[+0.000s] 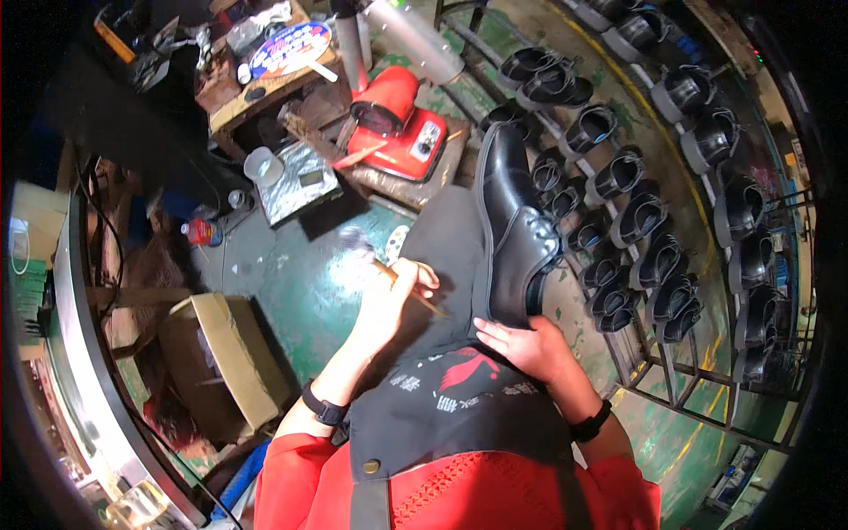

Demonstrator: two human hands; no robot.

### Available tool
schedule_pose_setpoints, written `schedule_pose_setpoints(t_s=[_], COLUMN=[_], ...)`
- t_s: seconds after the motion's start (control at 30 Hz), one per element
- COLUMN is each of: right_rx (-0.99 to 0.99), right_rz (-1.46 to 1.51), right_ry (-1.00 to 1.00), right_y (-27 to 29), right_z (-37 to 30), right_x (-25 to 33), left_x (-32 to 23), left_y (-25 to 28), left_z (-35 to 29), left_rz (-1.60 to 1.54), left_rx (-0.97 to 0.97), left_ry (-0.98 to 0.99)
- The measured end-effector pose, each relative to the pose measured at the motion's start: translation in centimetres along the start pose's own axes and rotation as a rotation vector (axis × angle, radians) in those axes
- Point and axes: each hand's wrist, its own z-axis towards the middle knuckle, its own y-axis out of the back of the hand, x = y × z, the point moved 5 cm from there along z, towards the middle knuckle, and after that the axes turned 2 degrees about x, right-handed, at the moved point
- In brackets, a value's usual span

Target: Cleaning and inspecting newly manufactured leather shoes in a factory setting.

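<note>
I see the right hand holding a black shoe, the left hand a thin tool; green floor left of the shoe, rack right.

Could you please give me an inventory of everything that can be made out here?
Near shoe: one, black, right of centre
Slim tool: one, brownish, centre, one end unclear
Other shoes: many, black, right
Red machine: one, red, upper centre
Hand fan: one, multicoloured, upper left
Cup: one, translucent, left of the red machine
Bottle: one, red and blue, left
Cardboard box: one, brown, lower left
Floor: one, green, beneath
Apron: one, dark with red print, lower centre
Wristbands: two, black, one per wrist
Hands: two, bare; left holding the tool, right gripping the near shoe's heel
</note>
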Motion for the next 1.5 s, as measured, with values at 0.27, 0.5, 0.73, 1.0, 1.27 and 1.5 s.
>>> schedule_pose_setpoints(t_s=[0.27,0.5,0.73,1.0,1.27,1.5], right_rx=[0.123,0.123,-0.618,-0.485,-0.373,-0.253], right_rz=[0.276,-0.433,-1.468,-1.684,-1.671,-0.947], right_ry=[0.059,0.029,0.892,0.885,0.900,0.632], right_y=[-0.6,-0.9,-4.1,-5.4,-5.2,-1.8], right_z=[-0.4,-0.7,-6.1,-2.1,-2.0,-4.0], right_x=[0.8,2.2,10.0,8.8,9.0,10.8], left_x=[3.6,4.2,5.9,6.2,8.1,7.4], left_y=[-5.9,-9.7,-11.9,-13.0,-13.2,-15.2], left_z=[3.3,4.2,4.4,4.0,3.2,3.4], left_rz=[-0.459,-0.812,-1.116,-1.130,-1.162,-1.147], left_rx=[0.196,0.153,0.206,0.266,0.300,0.407], left_ry=[0.284,0.518,0.649,0.631,0.673,0.658])
